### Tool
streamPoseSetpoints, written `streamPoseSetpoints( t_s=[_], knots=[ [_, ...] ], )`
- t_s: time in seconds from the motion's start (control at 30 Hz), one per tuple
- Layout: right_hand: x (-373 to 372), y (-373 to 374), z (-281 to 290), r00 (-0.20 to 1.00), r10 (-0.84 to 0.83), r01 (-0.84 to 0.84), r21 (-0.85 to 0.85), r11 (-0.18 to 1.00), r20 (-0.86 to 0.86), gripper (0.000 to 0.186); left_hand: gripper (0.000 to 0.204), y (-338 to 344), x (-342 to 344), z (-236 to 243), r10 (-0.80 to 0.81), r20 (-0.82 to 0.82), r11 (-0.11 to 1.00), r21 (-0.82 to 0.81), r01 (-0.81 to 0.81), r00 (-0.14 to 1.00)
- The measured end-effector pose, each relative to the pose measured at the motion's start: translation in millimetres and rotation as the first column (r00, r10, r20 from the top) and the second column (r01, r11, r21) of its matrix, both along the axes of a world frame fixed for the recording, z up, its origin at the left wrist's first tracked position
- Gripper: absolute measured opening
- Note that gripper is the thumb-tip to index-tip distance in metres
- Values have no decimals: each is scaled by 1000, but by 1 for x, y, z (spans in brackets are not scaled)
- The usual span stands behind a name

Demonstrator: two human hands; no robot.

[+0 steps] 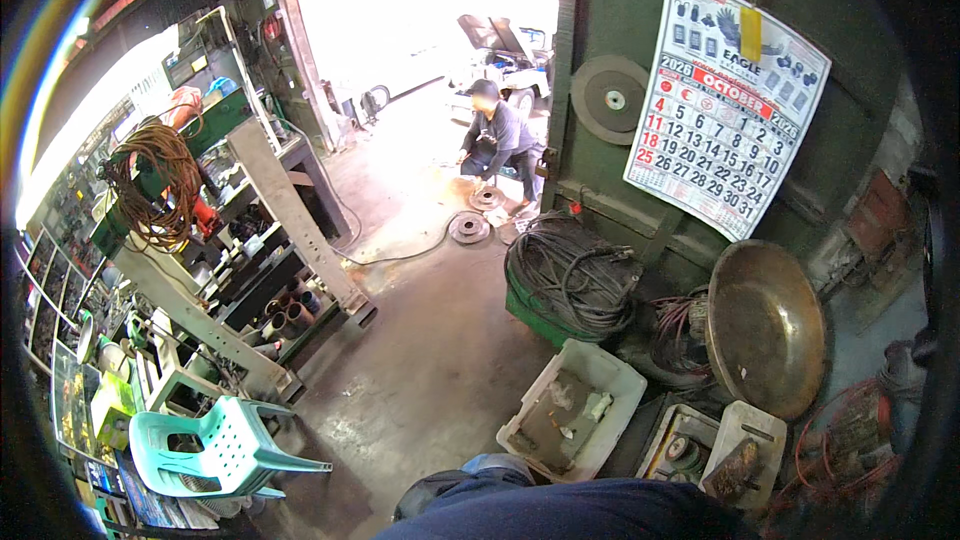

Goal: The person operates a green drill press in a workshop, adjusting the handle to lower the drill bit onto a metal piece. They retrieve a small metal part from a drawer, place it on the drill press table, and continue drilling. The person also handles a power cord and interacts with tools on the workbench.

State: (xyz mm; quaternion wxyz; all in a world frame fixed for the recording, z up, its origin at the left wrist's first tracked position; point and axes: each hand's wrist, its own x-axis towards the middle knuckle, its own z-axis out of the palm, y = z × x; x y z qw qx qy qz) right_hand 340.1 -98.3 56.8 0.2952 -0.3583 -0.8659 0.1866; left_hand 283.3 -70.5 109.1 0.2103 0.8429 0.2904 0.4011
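Navy clothing (600, 512) fronts a whitish bin (616, 420) and a printed calendar (725, 105).

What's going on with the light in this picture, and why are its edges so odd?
Head view: daylight burns the open doorway nearly white and washes out the crouching person; head view: a rainbow-coloured flare arcs along the upper left; head view: the round metal basin shows a soft highlight; head view: the fisheye lens leaves the corners dark.

Dark navy garment (620, 512), smooth and rounded
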Motion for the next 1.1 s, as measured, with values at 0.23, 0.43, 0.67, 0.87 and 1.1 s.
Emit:
streamPoseSetpoints(
  t_s=[0.23,0.43,0.67,0.87,1.1],
  knots=[
    [20,0,-5,999,-32,32,-3,999,-19,34,39,-8,22,5,42,33,999,4,-43,999],
    [49,-2,-7,992,-126,126,-11,992,-30,30,40,-7,48,1,2,59,1000,-2,-2,998],
    [80,-11,-7,959,-283,283,-1,959,-11,26,42,-22,65,10,-91,91,996,-15,93,992],
    [121,-24,-5,904,-426,427,8,904,-32,24,44,-26,90,17,-172,127,983,-34,178,977],
    [154,-24,-22,810,-556,555,-62,829,-187,22,46,-42,42,40,-114,-70,976,-194,99,991]
  ],
)
